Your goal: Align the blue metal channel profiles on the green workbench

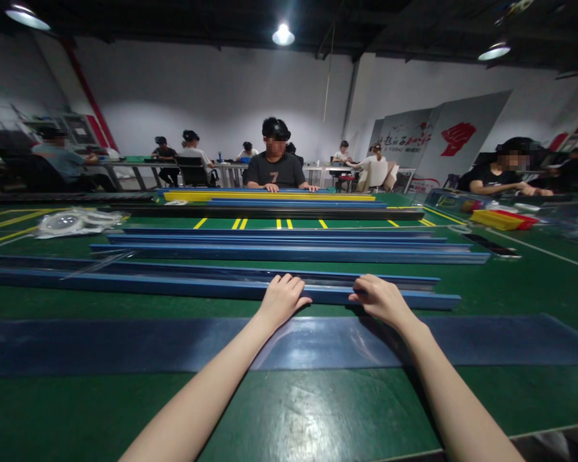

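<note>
Channel (221,289), blue, under curled fingers of left hand (283,299) and right hand (379,299), cannot tell if pinched in either grip; clear strip (322,343) nearer, on counter (293,414).

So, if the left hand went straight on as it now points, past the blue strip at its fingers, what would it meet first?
The left hand would probably meet the next blue strips, lying crosswise on the green table. Its height is hard to judge; it might pass above them.

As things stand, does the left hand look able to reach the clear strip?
Probably yes: the left hand, at the blue channel, is near the clear strip, and nothing visible lies between them.
</note>
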Tool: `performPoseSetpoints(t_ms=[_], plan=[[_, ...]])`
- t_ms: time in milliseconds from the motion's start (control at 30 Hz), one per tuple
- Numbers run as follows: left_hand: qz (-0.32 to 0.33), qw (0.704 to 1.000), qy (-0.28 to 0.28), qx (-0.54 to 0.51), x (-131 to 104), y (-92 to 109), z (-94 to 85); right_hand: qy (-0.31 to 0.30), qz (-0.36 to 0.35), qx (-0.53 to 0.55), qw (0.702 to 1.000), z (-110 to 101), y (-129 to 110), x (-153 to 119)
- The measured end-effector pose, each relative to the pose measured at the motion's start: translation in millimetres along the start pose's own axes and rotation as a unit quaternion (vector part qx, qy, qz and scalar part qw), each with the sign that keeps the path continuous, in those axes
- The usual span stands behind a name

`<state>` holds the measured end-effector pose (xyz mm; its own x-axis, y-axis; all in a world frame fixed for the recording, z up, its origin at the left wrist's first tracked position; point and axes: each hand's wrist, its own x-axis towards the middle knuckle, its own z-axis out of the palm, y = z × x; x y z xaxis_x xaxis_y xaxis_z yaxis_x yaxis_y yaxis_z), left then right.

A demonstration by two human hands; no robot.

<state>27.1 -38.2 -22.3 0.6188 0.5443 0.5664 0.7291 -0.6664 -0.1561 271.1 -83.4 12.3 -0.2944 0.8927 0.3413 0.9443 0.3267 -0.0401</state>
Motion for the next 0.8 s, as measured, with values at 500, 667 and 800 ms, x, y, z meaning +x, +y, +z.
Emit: performPoseSetpoints(t_ms=[500, 667, 800], plan=[[-0.006, 1.0, 0.009, 0.013, -0.8, -0.7, 3.8, -0.001, 0.016, 0.016, 1.0, 0.1, -1.1, 0.9], [-0.005, 1.0, 0.012, 0.012, -0.7, -1.3, 3.9, -0.005, 0.016, 0.019, 1.0, -0.5, -1.3, 1.2], [-0.004, 1.0, 0.015, 0.014, -0.7, -1.5, 5.0, -0.008, 0.015, 0.013, 1.0, 0.1, -0.9, 1.6]])
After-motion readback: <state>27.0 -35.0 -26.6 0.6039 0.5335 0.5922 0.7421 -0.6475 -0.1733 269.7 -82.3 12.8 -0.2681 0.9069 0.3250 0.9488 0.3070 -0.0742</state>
